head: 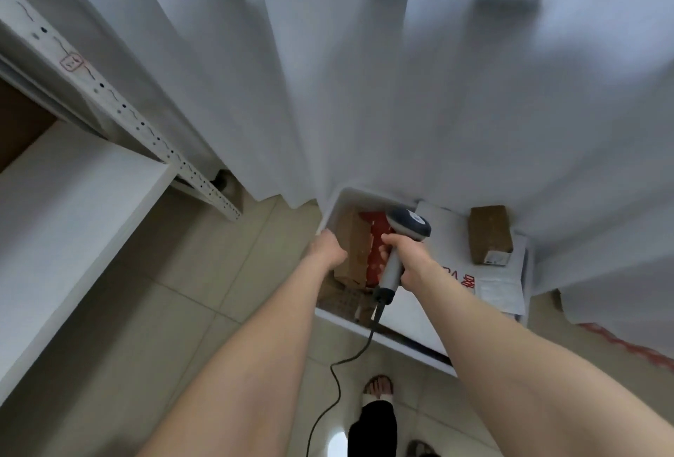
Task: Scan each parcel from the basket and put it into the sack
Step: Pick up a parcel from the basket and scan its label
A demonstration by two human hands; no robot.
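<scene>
A white basket [330,212] stands on the floor below the curtain with parcels inside. My left hand [326,246] reaches into its left end and grips a brown cardboard parcel [355,248] standing on edge. A red parcel [375,237] lies behind it. My right hand [405,256] grips the grey handle of a barcode scanner [406,225], whose dark head points down into the basket. A small brown box [488,234] lies on a white mailer bag [448,237] at the basket's right end. No sack can be made out for certain.
White curtains [364,73] hang over the basket's far side. A white metal shelf rack [120,110] and a white shelf board [54,219] stand to the left. The scanner's black cable [339,369] trails down to the tiled floor, near my sandalled foot [379,387].
</scene>
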